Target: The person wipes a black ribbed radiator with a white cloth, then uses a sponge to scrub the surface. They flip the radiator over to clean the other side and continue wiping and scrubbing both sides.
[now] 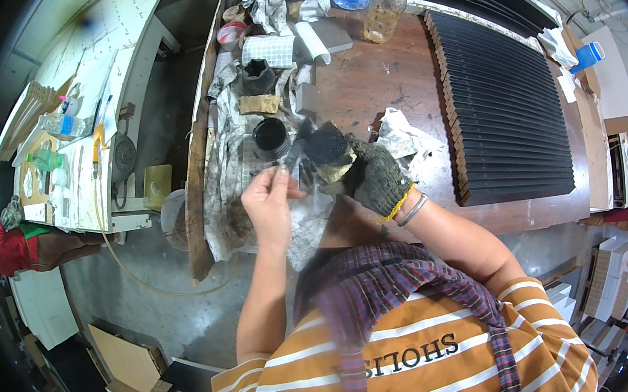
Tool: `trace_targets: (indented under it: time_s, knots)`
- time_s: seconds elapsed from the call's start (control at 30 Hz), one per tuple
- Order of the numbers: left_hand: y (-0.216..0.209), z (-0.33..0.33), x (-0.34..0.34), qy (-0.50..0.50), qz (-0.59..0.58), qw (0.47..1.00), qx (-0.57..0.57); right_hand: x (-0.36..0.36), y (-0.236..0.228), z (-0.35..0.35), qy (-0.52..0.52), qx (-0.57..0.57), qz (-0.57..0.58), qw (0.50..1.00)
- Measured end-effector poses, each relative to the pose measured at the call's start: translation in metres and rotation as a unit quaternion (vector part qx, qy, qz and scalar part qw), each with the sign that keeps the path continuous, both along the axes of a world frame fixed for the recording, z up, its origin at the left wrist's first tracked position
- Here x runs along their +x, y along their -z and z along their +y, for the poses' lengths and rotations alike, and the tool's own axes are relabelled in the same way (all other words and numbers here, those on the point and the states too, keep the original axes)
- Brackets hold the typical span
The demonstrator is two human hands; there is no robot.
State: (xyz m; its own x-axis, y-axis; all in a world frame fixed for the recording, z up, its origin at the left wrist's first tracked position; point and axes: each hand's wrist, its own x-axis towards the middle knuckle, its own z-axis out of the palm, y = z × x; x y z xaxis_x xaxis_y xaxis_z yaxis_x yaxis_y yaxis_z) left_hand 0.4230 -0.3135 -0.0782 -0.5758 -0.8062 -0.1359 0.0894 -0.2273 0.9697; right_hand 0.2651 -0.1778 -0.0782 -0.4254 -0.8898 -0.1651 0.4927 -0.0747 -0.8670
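Note:
My left hand (269, 199), bare, is closed in a pinch on the edge of a thin clear plastic sheet (308, 208) at the near side of the bench. My right hand (379, 178) wears a dark knitted glove with a yellow cuff. Its fingers are wrapped round a sponge (329, 148), black on top and yellowish underneath. Part of the plastic lies against the sponge's left side. Just beyond my left fingers stands an open round jar (270, 137) with black contents. The right fingertips are partly hidden behind the sponge.
Stained cloth (222, 140) covers the bench's left strip, with a tan sponge block (260, 104), a black cup (258, 74) and a label roll (268, 51) on it. Crumpled white paper (407, 142) lies right of my glove. Several black strips (506, 106) sit stacked farther right. Two bottles stand at the back.

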Motion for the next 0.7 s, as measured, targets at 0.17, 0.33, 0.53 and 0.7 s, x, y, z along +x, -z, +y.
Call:
trace_targets:
  time_s: [0.17, 0.33, 0.53, 0.7]
  knots:
    - [0.02, -0.038, -0.001, -0.068, -0.023, 0.997, -0.013, -0.005, 0.017, 0.01, -0.013, 0.022, 0.072, 0.997]
    - [0.044, -0.064, -0.001, -0.065, -0.075, 0.995, 0.012, -0.009, 0.022, 0.031, 0.035, -0.132, -0.386, 0.912]
    - [0.002, -0.048, 0.012, -0.114, -0.338, 0.832, -0.424, -0.024, -0.011, 0.084, 0.185, -0.092, -0.355, 0.912]
    - [-0.033, 0.019, -0.035, 0.083, -0.208, 0.916, -0.334, -0.04, -0.044, 0.139, 0.268, -0.091, -0.349, 0.893]
